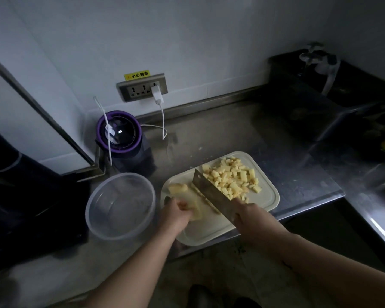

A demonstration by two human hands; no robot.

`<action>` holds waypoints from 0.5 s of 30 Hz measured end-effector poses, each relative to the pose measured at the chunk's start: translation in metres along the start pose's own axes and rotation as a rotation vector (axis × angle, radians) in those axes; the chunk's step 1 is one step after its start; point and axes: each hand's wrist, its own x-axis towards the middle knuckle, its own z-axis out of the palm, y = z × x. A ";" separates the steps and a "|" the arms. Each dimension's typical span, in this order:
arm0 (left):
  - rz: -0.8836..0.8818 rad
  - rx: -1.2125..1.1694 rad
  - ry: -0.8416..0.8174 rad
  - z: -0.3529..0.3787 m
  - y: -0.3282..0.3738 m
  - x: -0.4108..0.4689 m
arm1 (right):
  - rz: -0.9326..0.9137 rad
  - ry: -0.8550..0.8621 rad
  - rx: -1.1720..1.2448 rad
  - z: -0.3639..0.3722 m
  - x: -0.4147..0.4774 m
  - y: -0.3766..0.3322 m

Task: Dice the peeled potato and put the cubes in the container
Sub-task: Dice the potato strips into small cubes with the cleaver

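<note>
A pale cutting board lies on the steel counter. On its far right part sits a pile of yellow potato cubes. My left hand presses down on a stack of potato slices at the board's left side. A smaller potato piece lies just beyond it. My right hand grips the handle of a cleaver, whose blade stands slanted between the slices and the cube pile. A clear round plastic container stands to the left of the board with nothing in it.
A purple-rimmed blender stands behind the container, with a white cable running to a wall socket. A dark sink with a tap lies at the far right. The counter's front edge runs just below the board.
</note>
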 end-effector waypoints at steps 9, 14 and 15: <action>0.095 0.295 0.132 0.023 -0.011 -0.015 | -0.001 -0.057 -0.047 0.017 -0.021 -0.002; 0.080 0.231 0.134 0.032 -0.005 -0.013 | -0.011 -0.051 -0.065 0.024 -0.023 -0.004; 0.078 0.225 0.138 0.033 -0.006 -0.013 | -0.022 -0.048 -0.063 0.025 -0.023 -0.005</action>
